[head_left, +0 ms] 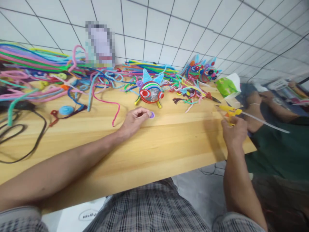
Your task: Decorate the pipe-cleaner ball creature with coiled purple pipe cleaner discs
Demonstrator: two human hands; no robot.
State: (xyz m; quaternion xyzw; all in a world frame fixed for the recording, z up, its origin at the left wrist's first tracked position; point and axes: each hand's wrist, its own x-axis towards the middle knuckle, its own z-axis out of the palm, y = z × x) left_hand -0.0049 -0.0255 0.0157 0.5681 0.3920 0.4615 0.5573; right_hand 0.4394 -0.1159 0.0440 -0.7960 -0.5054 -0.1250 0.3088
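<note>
Between thumb and fingers, my left hand (135, 120) pinches a small purple disc (152, 114) just above the wooden table (154, 151). Right behind it stands a round pipe-cleaner creature (151, 91) with light blue pointed ears, red-rimmed eyes and yellow feet. My right hand (234, 130) is closed around a yellow glue gun (230, 111) near the table's right end. A long translucent glue stick (267, 122) sticks out of the gun's back, and its nozzle points left. The two hands are well apart.
Bundles of coloured pipe cleaners (31, 59) lie along the wall, with loose ones in front. A black cable (36, 148) curls at the left. Two similar creatures (199, 71) stand at the back right, near a green packet (227, 86). Another person's arm (254, 111) is at the right.
</note>
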